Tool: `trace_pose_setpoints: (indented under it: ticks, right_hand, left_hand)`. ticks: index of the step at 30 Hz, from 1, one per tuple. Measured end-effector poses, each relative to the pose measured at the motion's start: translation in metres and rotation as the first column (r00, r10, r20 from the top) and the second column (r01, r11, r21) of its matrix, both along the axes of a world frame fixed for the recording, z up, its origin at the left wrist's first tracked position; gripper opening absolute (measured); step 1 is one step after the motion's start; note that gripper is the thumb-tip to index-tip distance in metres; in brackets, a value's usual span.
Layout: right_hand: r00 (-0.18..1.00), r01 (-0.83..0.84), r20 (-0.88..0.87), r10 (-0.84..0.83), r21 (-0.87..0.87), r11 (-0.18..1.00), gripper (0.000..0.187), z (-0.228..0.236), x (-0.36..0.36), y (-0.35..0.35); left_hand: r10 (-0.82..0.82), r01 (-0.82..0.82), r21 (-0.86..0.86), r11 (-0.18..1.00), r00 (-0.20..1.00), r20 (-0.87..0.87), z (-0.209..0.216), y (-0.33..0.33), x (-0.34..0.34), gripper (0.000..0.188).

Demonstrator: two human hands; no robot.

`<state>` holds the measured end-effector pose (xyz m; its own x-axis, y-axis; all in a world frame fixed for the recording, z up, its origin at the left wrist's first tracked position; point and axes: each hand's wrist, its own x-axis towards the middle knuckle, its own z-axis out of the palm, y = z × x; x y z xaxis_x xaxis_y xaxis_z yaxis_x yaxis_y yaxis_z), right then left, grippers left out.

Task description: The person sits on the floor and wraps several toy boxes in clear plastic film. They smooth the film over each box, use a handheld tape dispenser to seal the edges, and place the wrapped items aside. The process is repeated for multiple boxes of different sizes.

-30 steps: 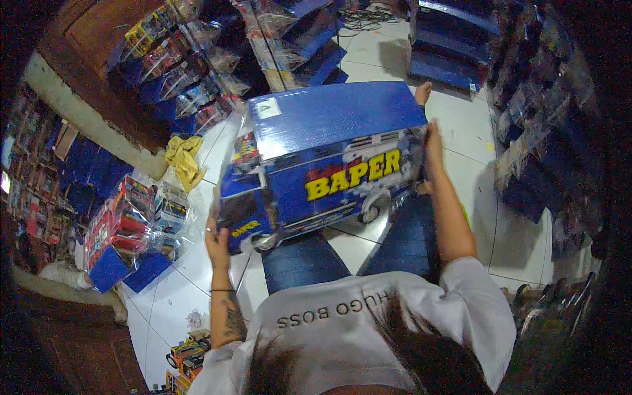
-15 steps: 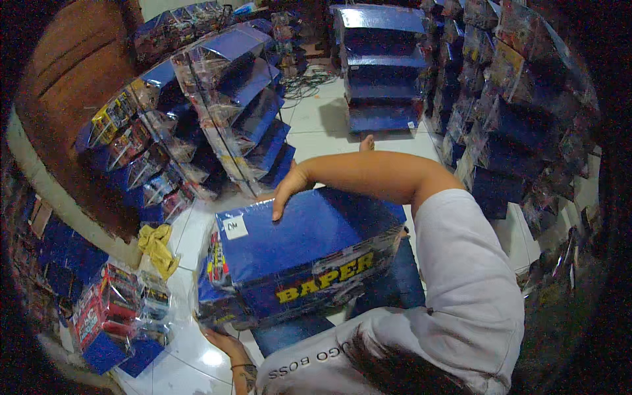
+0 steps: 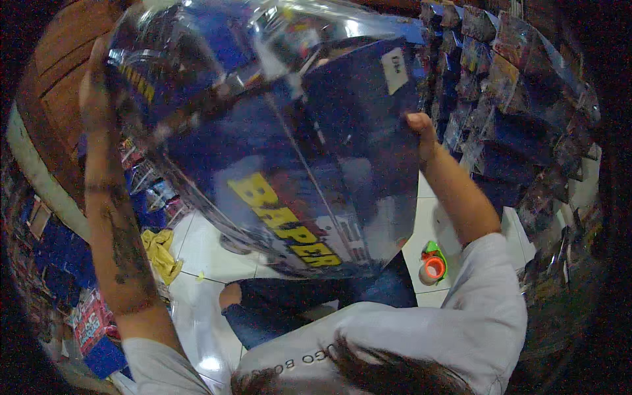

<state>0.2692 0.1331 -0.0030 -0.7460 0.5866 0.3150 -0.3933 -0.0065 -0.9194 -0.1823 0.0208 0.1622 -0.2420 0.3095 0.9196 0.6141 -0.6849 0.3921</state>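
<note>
Left hand [image 3: 97, 85] high, right hand [image 3: 422, 131] lower, set wide apart, both holding on.
From where I stand, the left arm [image 3: 122, 243] reaches out long and nearly straight, dark marks along its forearm, the fingers too blurred to make out. The right arm [image 3: 464, 197] bends at the elbow and slants up and inward, its thumb [image 3: 417, 121] in view, the other fingers hidden. Below, the legs [image 3: 263, 313] are bent.

A toy truck [image 3: 276, 148] fills the centre up to 12 o'clock, between the left hand [image 3: 96, 92] at 10 and the right hand [image 3: 421, 131] at 2, above the person's legs [image 3: 283, 306] at 6. On the floor [image 3: 204, 238], a cloth [image 3: 160, 253] lies at 8, packages [image 3: 92, 322] farther out, and a tape dispenser [image 3: 432, 262] at 4.
</note>
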Motion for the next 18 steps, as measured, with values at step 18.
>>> trace_pose_setpoints:
  ticks: [18]
  right_hand:
    - [0.307, 0.134, -0.802, -0.513, -0.497, 0.857, 0.057, -0.184, 0.034, 0.053]
  left_hand:
    - [-0.006, -0.156, -0.243, 0.957, 0.832, -0.555, -0.047, 0.063, 0.173, 0.073]
